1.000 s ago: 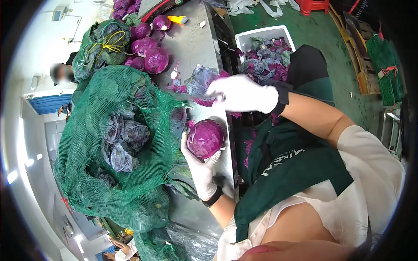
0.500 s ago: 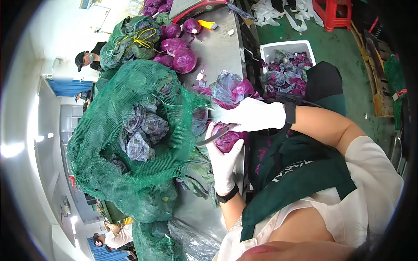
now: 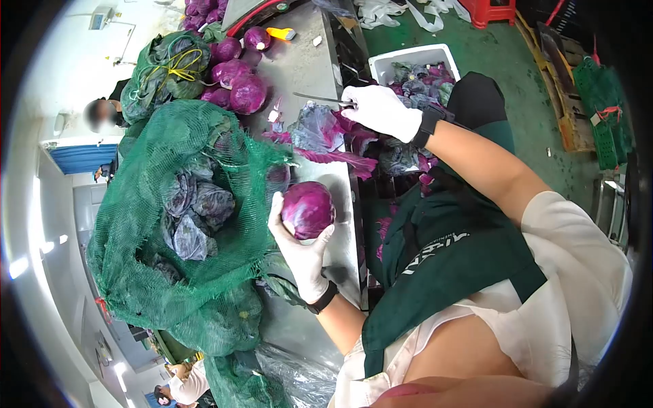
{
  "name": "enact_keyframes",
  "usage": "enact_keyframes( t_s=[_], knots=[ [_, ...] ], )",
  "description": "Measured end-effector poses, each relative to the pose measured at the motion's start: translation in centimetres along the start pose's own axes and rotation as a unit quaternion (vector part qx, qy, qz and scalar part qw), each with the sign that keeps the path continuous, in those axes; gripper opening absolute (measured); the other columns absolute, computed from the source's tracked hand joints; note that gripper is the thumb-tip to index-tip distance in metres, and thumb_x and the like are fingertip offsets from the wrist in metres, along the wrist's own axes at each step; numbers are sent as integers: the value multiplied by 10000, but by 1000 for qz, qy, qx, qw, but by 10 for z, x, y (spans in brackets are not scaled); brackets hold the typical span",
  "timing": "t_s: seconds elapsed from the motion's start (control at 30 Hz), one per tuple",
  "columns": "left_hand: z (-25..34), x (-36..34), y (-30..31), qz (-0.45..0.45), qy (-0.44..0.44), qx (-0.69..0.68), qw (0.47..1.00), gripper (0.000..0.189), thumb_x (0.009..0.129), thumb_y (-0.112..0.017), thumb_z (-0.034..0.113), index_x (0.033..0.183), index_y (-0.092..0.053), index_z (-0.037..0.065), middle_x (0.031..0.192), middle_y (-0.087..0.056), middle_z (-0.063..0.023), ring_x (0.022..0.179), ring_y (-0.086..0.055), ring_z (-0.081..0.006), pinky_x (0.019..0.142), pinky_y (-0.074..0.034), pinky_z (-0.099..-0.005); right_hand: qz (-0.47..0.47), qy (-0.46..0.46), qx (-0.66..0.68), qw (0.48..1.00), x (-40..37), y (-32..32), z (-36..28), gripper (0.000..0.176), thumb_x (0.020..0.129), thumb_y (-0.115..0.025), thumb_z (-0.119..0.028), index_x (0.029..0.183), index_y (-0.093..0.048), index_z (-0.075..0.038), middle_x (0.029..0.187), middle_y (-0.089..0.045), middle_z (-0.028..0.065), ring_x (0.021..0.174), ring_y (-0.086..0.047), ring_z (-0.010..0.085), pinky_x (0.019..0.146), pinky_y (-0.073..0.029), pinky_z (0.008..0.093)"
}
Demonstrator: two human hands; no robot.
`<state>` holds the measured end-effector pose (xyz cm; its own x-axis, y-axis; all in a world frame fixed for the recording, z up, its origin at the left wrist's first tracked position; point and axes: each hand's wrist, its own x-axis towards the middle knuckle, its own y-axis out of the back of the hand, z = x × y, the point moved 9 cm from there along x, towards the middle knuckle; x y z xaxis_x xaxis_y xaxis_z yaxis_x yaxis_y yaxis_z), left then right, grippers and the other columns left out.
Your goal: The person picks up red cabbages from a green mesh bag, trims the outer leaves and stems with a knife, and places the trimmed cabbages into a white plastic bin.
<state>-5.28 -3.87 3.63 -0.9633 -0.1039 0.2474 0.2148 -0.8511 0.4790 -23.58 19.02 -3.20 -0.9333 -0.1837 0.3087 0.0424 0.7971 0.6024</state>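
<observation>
My left hand (image 3: pixel 304 255), in a white glove, grips a shiny purple red cabbage (image 3: pixel 308 210) above the metal table. In my gloved right hand (image 3: pixel 384 112) is a knife (image 3: pixel 314 98), its blade pointing left over the table edge, apart from the cabbage. Loose outer leaves (image 3: pixel 318 128) lie between my two hands, and one purple leaf (image 3: pixel 340 160) hangs over the edge. A green mesh sack (image 3: pixel 129 224) lies open left of the cabbage, with several untrimmed cabbages (image 3: pixel 194 234) inside.
Several trimmed cabbages (image 3: pixel 248 94) sit at the table's far end by an orange-handled tool (image 3: pixel 281 33). A white foam box (image 3: pixel 445 58) of leaf scraps stands on the floor beside the table. A tied sack (image 3: pixel 163 75) lies farther back. Other people are at the left.
My right hand with the knife has moved up and away from the cabbage. The cabbage in my left hand now shows fully, and a leaf has dropped across the table edge.
</observation>
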Motion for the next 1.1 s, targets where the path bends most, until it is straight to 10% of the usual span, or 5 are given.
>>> enact_keyframes(
  t_s=[0.13, 0.33, 0.83, 1.1],
  knots=[
    [-2, 3, -18, -72, -2, 41, 997, 1121, 603, -942, 272, 1514, -320, 73, 1516, -348, -119, 1398, -353, -296, 1180, -274, -418, -106, 37, 177, 978, -27, -20, -44, 324, 865, -711, -323, 1106, -685, -109, 796, -675, 88, 727, -664, 195, 686, -523, 336],
    [4, 4, -34, -26, 26, -7, 999, 1150, 634, -924, 194, 1546, -236, 58, 1447, -409, -168, 1345, -397, -287, 1155, -291, -409, -231, 92, 202, 947, -51, -42, -100, 345, 880, -677, -357, 1052, -635, -60, 812, -669, 123, 741, -653, 314, 702, -521, 409],
    [-32, -12, -10, 21, 119, -152, 981, 988, 641, -917, 174, 1461, -382, 52, 1413, -451, -127, 1270, -474, -259, 1108, -381, -395, -115, 37, 118, 986, -28, -42, -8, 274, 825, -529, -34, 1065, -652, -87, 839, -690, 140, 668, -642, 279, 615, -500, 369],
    [-73, -34, 10, 119, 169, -579, 789, 842, 810, -765, 328, 1492, -326, 103, 1506, -337, -222, 1375, -357, -460, 1067, -370, -695, -114, -1, -10, 993, -15, 9, -6, 367, 844, -708, -279, 1163, -649, -107, 923, -684, 106, 857, -671, 277, 739, -524, 371]
  ],
)
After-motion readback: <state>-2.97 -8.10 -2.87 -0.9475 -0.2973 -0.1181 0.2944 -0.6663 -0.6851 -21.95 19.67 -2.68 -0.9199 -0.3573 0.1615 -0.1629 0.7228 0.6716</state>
